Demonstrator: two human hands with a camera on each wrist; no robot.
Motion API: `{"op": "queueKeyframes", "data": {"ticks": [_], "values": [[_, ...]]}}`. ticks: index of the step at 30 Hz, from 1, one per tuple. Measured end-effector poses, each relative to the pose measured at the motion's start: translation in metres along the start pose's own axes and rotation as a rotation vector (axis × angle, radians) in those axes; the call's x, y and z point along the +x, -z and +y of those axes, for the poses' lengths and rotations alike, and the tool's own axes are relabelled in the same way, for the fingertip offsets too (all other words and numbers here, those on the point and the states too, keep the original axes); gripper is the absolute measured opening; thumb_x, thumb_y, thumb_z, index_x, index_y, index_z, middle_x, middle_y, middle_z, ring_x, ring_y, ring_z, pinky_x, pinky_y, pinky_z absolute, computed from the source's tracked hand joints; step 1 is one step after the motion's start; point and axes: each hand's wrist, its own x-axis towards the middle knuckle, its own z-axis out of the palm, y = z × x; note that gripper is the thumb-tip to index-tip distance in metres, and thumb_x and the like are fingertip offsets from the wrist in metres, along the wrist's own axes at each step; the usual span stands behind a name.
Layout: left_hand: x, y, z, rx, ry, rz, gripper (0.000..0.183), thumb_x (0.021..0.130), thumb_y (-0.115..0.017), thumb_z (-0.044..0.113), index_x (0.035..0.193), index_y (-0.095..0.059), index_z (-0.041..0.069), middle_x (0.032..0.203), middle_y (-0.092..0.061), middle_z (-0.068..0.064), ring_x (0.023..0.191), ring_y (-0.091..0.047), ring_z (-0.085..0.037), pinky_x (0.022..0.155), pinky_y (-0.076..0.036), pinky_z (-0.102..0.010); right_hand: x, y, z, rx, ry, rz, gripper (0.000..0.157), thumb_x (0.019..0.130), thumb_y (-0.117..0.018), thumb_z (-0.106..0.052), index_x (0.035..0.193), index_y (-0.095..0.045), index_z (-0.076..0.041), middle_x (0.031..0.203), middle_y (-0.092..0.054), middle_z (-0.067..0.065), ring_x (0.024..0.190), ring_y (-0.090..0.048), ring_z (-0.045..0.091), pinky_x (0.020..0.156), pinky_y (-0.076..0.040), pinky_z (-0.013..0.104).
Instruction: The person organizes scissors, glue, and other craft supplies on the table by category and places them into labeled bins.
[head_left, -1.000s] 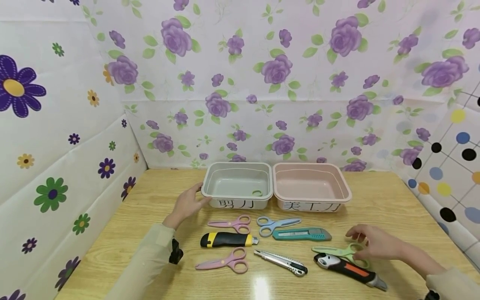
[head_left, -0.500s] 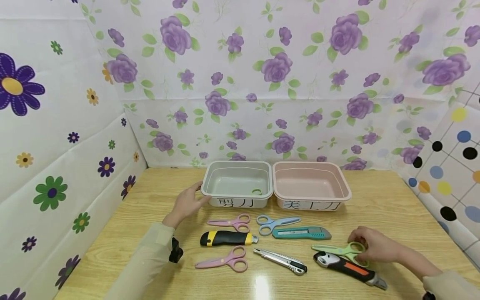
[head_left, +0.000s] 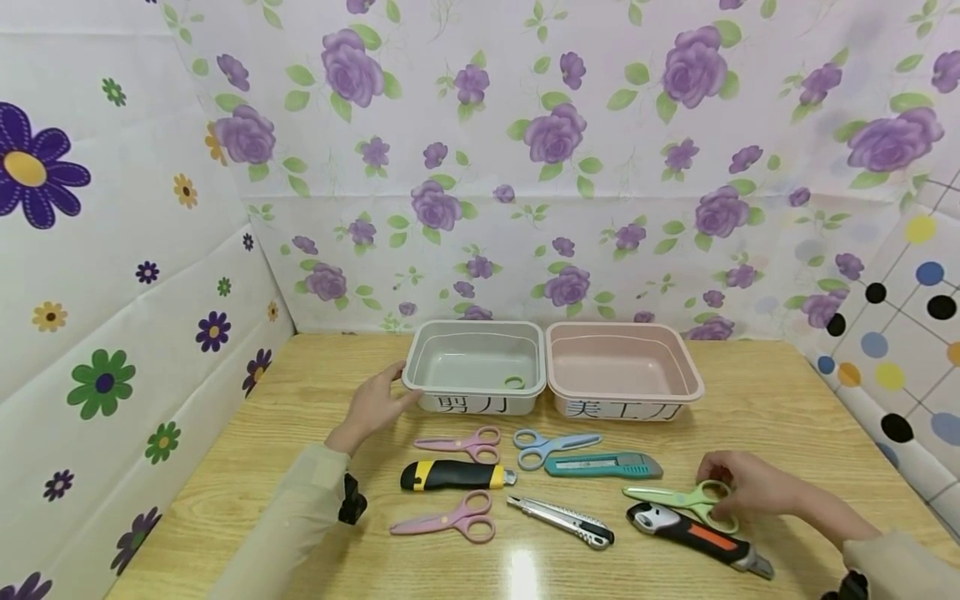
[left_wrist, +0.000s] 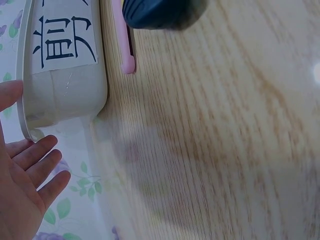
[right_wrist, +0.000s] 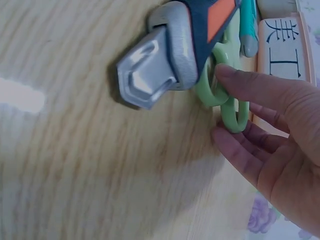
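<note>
My right hand [head_left: 753, 483] grips the handle of a pair of light green scissors [head_left: 678, 498]. In the right wrist view its thumb lies on one handle loop and fingers are around the other. The scissors' blades point left, beside a black, orange and grey utility knife [head_left: 701, 533] on the table. At the left front corner of a grey bin [head_left: 480, 392], my left hand [head_left: 371, 410] touches the rim. The left wrist view shows the thumb at the front rim and the fingers loosely extended along the side. A green loop [head_left: 514, 382] shows inside this bin.
A pink bin [head_left: 626, 396] stands against the grey one. In front lie pink scissors [head_left: 468, 444], more pink scissors [head_left: 450, 521], blue scissors [head_left: 558, 446], a yellow-black cutter [head_left: 453, 476], a teal cutter [head_left: 603, 465] and a silver cutter [head_left: 562, 521]. Patterned cloth surrounds the wooden table [head_left: 330, 358].
My right hand has reached the green scissors' handle, and its fingers have closed around the loops. The left hand stays at the grey bin's corner.
</note>
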Motion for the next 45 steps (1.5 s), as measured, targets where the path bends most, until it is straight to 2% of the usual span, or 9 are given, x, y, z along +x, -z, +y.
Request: {"op": "queueKeyframes", "data": {"ticks": [4,9,16,21,30,40,45], "values": [[0.0,-0.001,-0.001,-0.002,0.013,-0.01,0.066,0.083,-0.062,0.036,0.131,-0.042,-0.006,0.122,-0.054,-0.022,0.112,-0.05,-0.039,0.093,-0.039,-0.054,0.0,0.003,0.002,0.114,-0.016,-0.034,0.035,0.065,-0.076,-0.011,0.092,-0.056,0.0,0.079,-0.055,0.005,0.068,-0.048,0.005,0.054,-0.042,0.024],[-0.001,-0.002,-0.001,-0.002,0.014,-0.005,0.066,0.083,-0.062,0.035,0.131,-0.042,-0.006,0.122,-0.054,-0.022,0.112,-0.05,-0.04,0.092,-0.039,-0.054,-0.001,0.008,0.007,0.22,0.024,-0.068,0.033,0.068,-0.072,-0.004,0.094,-0.054,0.005,0.074,-0.055,0.013,0.067,-0.049,0.004,0.052,-0.042,0.026],[-0.001,-0.001,-0.001,0.0,0.01,-0.009,0.067,0.084,-0.061,0.036,0.132,-0.041,-0.006,0.123,-0.054,-0.023,0.112,-0.05,-0.039,0.093,-0.039,-0.054,-0.003,0.016,0.015,0.358,0.096,-0.108,0.022,0.078,-0.064,0.002,0.096,-0.054,0.01,0.082,-0.061,0.012,0.073,-0.055,0.003,0.059,-0.049,0.023],[0.0,-0.001,0.0,-0.004,0.02,-0.016,0.067,0.084,-0.062,0.036,0.132,-0.04,-0.005,0.124,-0.053,-0.022,0.113,-0.049,-0.039,0.093,-0.038,-0.054,-0.005,0.022,0.016,0.442,0.084,-0.135,0.018,0.084,-0.059,0.002,0.097,-0.054,0.014,0.083,-0.063,0.013,0.072,-0.057,0.003,0.058,-0.05,0.023],[0.001,-0.001,-0.003,0.01,0.014,-0.019,0.067,0.084,-0.061,0.038,0.132,-0.041,-0.005,0.123,-0.053,-0.022,0.113,-0.049,-0.04,0.093,-0.038,-0.054,-0.005,0.032,0.012,0.424,0.015,-0.101,0.015,0.088,-0.055,-0.002,0.095,-0.057,0.011,0.078,-0.065,0.007,0.065,-0.056,0.001,0.052,-0.049,0.022],[0.0,-0.001,-0.003,0.01,0.006,-0.009,0.065,0.084,-0.061,0.035,0.132,-0.041,-0.005,0.122,-0.054,-0.022,0.111,-0.05,-0.04,0.092,-0.039,-0.054,-0.002,0.045,0.0,0.329,-0.017,-0.037,0.017,0.09,-0.054,-0.008,0.095,-0.06,0.008,0.082,-0.067,0.009,0.07,-0.062,0.007,0.056,-0.054,0.032],[0.001,-0.001,-0.003,0.007,0.016,-0.02,0.066,0.084,-0.06,0.038,0.132,-0.041,-0.003,0.123,-0.054,-0.021,0.113,-0.05,-0.039,0.093,-0.038,-0.054,0.004,0.052,-0.009,0.284,-0.05,-0.013,0.018,0.09,-0.055,-0.012,0.095,-0.061,0.005,0.083,-0.067,0.007,0.073,-0.063,0.01,0.06,-0.055,0.033]]}}
